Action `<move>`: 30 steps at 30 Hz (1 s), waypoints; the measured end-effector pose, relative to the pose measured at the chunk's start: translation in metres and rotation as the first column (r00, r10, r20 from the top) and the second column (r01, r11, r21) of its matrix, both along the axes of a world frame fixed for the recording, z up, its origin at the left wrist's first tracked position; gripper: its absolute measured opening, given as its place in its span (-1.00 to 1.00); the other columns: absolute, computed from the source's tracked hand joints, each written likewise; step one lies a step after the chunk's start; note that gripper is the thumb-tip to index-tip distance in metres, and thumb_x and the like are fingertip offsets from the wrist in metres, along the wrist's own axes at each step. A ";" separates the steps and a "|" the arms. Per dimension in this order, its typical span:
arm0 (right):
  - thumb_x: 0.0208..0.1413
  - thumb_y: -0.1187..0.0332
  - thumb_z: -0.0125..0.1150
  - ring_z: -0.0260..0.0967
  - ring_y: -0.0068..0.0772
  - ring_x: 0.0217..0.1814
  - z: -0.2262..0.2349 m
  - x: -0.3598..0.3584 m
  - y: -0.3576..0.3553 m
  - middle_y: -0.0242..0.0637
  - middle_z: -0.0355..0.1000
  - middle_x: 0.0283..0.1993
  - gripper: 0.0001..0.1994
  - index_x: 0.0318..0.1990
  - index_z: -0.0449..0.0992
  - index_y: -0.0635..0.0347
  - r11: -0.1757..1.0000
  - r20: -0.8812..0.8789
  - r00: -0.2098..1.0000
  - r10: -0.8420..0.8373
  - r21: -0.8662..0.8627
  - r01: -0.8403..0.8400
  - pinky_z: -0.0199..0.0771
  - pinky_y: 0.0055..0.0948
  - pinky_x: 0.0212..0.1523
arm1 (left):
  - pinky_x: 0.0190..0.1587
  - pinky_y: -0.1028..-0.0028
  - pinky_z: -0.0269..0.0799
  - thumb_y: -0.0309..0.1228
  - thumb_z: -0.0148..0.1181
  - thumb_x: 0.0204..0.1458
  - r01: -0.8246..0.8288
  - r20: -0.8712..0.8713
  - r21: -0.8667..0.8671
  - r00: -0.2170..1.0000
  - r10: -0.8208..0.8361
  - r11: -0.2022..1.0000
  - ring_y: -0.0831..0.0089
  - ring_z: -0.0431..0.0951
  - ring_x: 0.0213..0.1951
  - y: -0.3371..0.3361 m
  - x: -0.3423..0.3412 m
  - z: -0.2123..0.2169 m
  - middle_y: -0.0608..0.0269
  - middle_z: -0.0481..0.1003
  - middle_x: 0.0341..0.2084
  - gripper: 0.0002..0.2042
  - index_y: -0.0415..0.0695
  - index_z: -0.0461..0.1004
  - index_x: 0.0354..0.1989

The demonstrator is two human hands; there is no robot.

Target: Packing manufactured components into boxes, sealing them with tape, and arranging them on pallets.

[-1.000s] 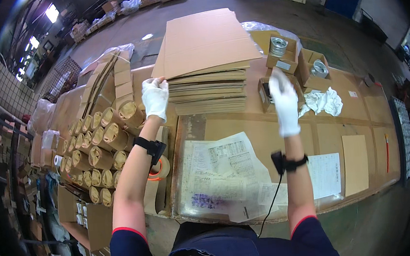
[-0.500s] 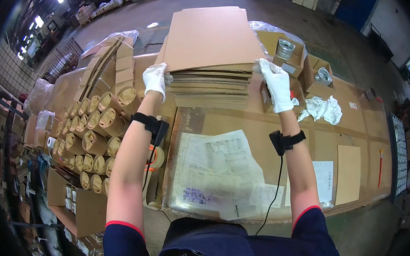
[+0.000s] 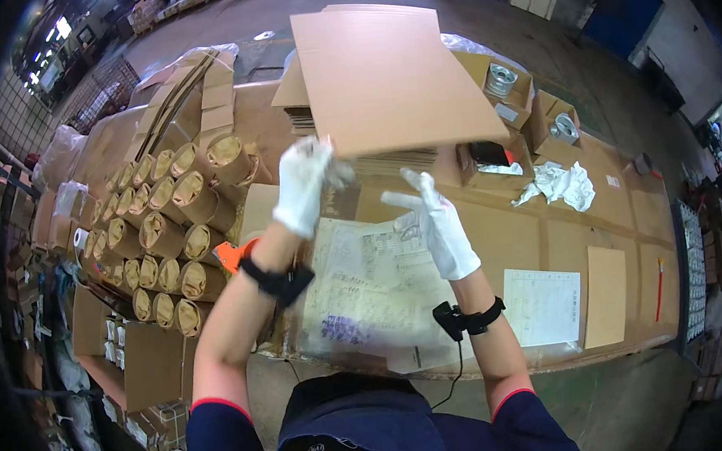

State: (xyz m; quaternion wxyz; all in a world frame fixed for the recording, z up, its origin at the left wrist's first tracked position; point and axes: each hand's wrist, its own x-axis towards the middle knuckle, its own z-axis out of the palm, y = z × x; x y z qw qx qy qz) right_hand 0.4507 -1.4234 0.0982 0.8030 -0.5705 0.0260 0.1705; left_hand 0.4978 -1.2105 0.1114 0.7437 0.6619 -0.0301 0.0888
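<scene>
My left hand [image 3: 301, 186], in a white glove, pinches the near left corner of a large flat cardboard sheet [image 3: 396, 78]; its fingertips are slightly blurred. That sheet is tilted and turned over the stack of cardboard sheets [image 3: 293, 97], hiding most of the stack. My right hand [image 3: 436, 226], also gloved, is off the cardboard, below its near edge. Its fingers are spread with nothing in them. Beneath both hands lie printed papers [image 3: 374, 284] under a clear sheet on the table.
Left of my arm stand several paper-wrapped cylinders [image 3: 162, 233] and an orange tape dispenser [image 3: 234, 254]. On the right are open boxes [image 3: 530, 109] with metal wheel-like parts [image 3: 564, 129], a white cloth [image 3: 563, 186], a paper sheet [image 3: 544, 306], a cardboard piece [image 3: 606, 295] and a red-handled brush [image 3: 660, 291].
The top cardboard sheet has come nearer and swung rightward off the stack, held at its left corner. My right hand has let go of the cardboard and moved down and left.
</scene>
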 end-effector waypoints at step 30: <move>0.16 0.34 0.18 0.47 -0.53 -0.34 -0.004 -0.398 0.576 -0.40 0.51 -0.33 -0.84 -0.14 0.49 0.13 0.696 -0.292 0.632 0.718 0.302 -0.651 0.48 -0.54 -0.34 | -0.27 0.22 0.47 -0.25 0.14 0.08 -0.278 -0.252 0.813 0.625 0.739 0.512 0.05 0.56 -0.35 0.394 -0.764 -0.062 -0.01 0.54 -0.45 -0.79 -0.12 0.57 -0.27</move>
